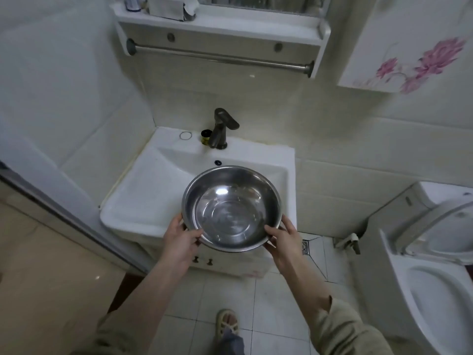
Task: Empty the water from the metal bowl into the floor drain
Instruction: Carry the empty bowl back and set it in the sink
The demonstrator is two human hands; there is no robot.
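A round metal bowl [231,208] with clear water in its bottom is held level above the front of the white sink [143,190]. My left hand [181,239] grips the bowl's near left rim. My right hand [282,238] grips its near right rim. The square floor drain [306,246] lies on the tiled floor just right of the sink cabinet, partly hidden behind my right hand.
A dark faucet [221,129] stands at the back of the sink, with a small dark jar [204,137] beside it. A toilet [435,272] with its lid up fills the right side. A towel bar [220,56] and shelf hang above. My sandalled foot [227,324] is on the floor tiles.
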